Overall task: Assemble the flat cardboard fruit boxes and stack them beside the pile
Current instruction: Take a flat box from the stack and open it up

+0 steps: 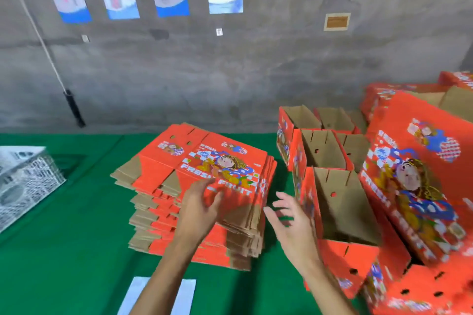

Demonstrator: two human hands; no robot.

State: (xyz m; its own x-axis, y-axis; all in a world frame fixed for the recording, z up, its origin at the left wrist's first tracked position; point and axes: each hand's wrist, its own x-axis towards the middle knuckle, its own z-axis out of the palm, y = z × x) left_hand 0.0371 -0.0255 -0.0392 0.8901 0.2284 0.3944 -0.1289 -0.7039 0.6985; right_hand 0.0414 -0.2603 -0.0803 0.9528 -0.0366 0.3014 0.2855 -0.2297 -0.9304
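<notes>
A tall pile of flat red cardboard fruit boxes (204,161) printed "FRESH FRUIT" lies in the middle of the green surface. My left hand (199,210) hovers over the near edge of the top flat box, fingers spread and relaxed; whether it touches is unclear. My right hand (294,222) is open in the air between the pile and the assembled boxes, holding nothing. Several assembled open-topped red boxes (340,202) stand in a row to the right of the pile. More red boxes (422,174) lean and stack at the far right.
The green surface (64,238) runs back to a grey concrete wall (230,71) with hanging banners. A grey patterned box (23,179) sits at the left edge. White sheets (158,294) lie near the front. A rope with a black handle (74,110) hangs at the left.
</notes>
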